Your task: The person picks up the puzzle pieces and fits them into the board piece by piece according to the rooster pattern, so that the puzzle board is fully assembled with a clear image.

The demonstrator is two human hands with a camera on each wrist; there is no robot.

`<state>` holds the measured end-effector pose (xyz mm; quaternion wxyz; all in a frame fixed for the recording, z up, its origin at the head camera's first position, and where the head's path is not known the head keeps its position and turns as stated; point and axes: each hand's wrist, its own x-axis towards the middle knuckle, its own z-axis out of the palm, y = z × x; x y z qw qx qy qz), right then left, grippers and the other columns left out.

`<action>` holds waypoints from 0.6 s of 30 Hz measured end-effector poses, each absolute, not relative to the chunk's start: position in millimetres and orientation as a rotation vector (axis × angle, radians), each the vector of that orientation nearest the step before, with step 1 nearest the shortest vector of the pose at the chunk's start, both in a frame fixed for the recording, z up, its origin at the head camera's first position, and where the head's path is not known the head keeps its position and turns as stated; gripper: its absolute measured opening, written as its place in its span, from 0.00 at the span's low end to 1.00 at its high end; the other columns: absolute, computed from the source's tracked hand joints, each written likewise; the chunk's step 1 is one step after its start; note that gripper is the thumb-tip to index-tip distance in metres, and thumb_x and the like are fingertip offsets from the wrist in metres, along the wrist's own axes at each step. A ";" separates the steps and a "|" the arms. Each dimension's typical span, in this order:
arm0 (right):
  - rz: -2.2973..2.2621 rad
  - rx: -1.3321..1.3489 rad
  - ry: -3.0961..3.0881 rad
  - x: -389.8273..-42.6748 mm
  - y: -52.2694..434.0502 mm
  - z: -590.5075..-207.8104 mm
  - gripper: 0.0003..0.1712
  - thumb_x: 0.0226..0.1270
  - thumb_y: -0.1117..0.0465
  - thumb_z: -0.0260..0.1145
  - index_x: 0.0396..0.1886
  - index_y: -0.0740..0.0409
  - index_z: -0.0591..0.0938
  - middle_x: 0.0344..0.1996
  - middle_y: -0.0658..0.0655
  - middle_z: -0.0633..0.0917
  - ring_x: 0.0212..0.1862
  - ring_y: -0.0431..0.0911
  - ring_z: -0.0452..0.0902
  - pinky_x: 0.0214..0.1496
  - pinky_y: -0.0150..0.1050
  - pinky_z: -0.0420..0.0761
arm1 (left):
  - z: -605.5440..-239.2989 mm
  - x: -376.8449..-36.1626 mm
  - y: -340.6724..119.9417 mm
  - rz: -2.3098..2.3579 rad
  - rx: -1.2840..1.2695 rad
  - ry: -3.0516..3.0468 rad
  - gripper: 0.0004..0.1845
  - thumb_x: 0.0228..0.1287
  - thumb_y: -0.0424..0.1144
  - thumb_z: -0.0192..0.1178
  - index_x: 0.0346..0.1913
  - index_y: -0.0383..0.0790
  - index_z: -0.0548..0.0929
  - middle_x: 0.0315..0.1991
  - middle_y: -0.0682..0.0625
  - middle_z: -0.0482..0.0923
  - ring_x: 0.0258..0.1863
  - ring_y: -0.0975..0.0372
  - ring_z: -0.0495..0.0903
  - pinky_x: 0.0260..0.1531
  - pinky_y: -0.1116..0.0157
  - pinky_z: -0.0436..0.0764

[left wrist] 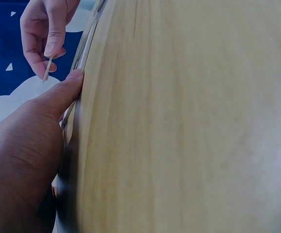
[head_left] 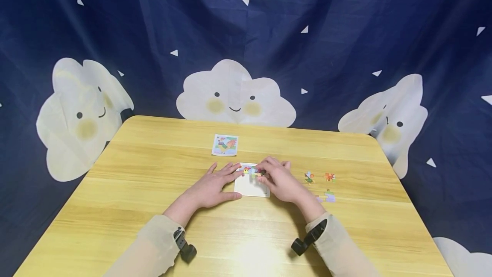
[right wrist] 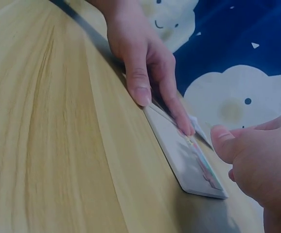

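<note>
A person sits at a wooden table [head_left: 153,191] w/ a small white puzzle tray [head_left: 250,187] in front of them. The left hand [head_left: 213,187] lies flat beside the tray, fingers straight, thumb and fingertips pressed against its left edge to steady it. The right hand [head_left: 278,178] is curled over the tray's top right, pinching a thin puzzle piece [left wrist: 47,69] between thumb and forefinger, just above the few pieces already set along the tray's top edge.

Risks, as a guess: the piece is thin and held only by the fingertips, so it could slip or go in turned the wrong way. A hard push could also jog the pieces already placed, or slide the tray if the left hand eases off.

Hard to see: the right hand covers the spot it is working on (head view), and the picture on the piece can't be made out. Three or so loose pieces [head_left: 309,177] lie to the right, too small to read. A reference picture card [head_left: 225,145] sits beyond the tray. The left wrist view is mostly blurred tabletop.
</note>
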<state>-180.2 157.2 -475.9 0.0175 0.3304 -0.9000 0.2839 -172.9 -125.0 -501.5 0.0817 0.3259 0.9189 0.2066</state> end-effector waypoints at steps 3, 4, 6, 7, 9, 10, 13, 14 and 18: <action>0.879 1.020 -2.807 -180.4 154.0 -477.8 0.17 0.77 0.58 0.69 0.61 0.58 0.84 0.51 0.49 0.83 0.46 0.42 0.75 0.54 0.53 0.55 | -502.4 -173.0 -125.3 0.619 0.973 2.746 0.45 0.74 0.71 0.54 0.84 0.52 0.63 0.85 0.56 0.49 0.84 0.54 0.48 0.79 0.41 0.37; 0.877 1.018 -2.810 -180.6 152.9 -478.6 0.17 0.77 0.57 0.69 0.61 0.57 0.84 0.51 0.49 0.83 0.46 0.42 0.75 0.54 0.53 0.55 | -502.7 -173.1 -125.3 0.618 0.973 2.745 0.45 0.74 0.72 0.54 0.84 0.52 0.63 0.85 0.56 0.49 0.84 0.55 0.48 0.79 0.41 0.37; 0.878 1.015 -2.810 -180.9 150.9 -480.6 0.18 0.77 0.57 0.69 0.61 0.57 0.84 0.51 0.49 0.82 0.46 0.42 0.75 0.54 0.53 0.55 | -502.8 -173.1 -125.3 0.620 0.974 2.745 0.45 0.73 0.72 0.53 0.84 0.52 0.63 0.85 0.56 0.49 0.84 0.55 0.48 0.79 0.41 0.37; 0.878 1.015 -2.811 -181.2 150.0 -481.8 0.18 0.77 0.56 0.68 0.61 0.56 0.84 0.51 0.49 0.82 0.46 0.42 0.75 0.54 0.52 0.55 | -503.1 -173.2 -125.3 0.617 0.975 2.747 0.45 0.73 0.72 0.53 0.84 0.52 0.63 0.85 0.56 0.49 0.84 0.55 0.48 0.79 0.41 0.38; 0.879 1.014 -2.809 -181.3 148.0 -483.5 0.18 0.77 0.55 0.68 0.61 0.55 0.84 0.52 0.49 0.82 0.47 0.42 0.75 0.54 0.52 0.55 | -502.9 -173.3 -125.3 0.612 0.977 2.749 0.45 0.73 0.73 0.53 0.84 0.52 0.62 0.85 0.56 0.49 0.83 0.55 0.48 0.79 0.41 0.38; 0.879 1.014 -2.808 -181.4 147.1 -484.2 0.18 0.77 0.55 0.68 0.61 0.55 0.84 0.51 0.49 0.82 0.46 0.42 0.75 0.54 0.52 0.55 | -502.9 -173.5 -125.3 0.610 0.978 2.751 0.45 0.73 0.73 0.52 0.84 0.52 0.62 0.85 0.56 0.49 0.83 0.55 0.48 0.79 0.41 0.38; 0.879 1.009 -2.805 -181.1 144.7 -485.9 0.18 0.77 0.54 0.69 0.61 0.54 0.85 0.51 0.49 0.81 0.46 0.42 0.75 0.54 0.52 0.55 | -502.6 -173.7 -125.2 0.601 0.979 2.754 0.45 0.73 0.73 0.52 0.84 0.53 0.62 0.85 0.57 0.49 0.83 0.55 0.48 0.79 0.41 0.38; 0.880 1.008 -2.805 -181.0 144.0 -486.3 0.19 0.77 0.54 0.69 0.62 0.55 0.85 0.51 0.49 0.81 0.47 0.42 0.75 0.54 0.52 0.55 | -502.5 -173.7 -125.2 0.601 0.979 2.753 0.45 0.73 0.73 0.52 0.85 0.53 0.61 0.85 0.57 0.49 0.84 0.55 0.48 0.79 0.41 0.38; 0.862 1.015 -2.811 -180.6 140.9 -487.4 0.19 0.77 0.54 0.69 0.62 0.55 0.85 0.50 0.48 0.80 0.47 0.42 0.76 0.54 0.51 0.56 | -501.5 -173.5 -125.1 0.610 0.975 2.745 0.45 0.73 0.72 0.53 0.85 0.54 0.61 0.85 0.57 0.48 0.84 0.55 0.47 0.79 0.41 0.37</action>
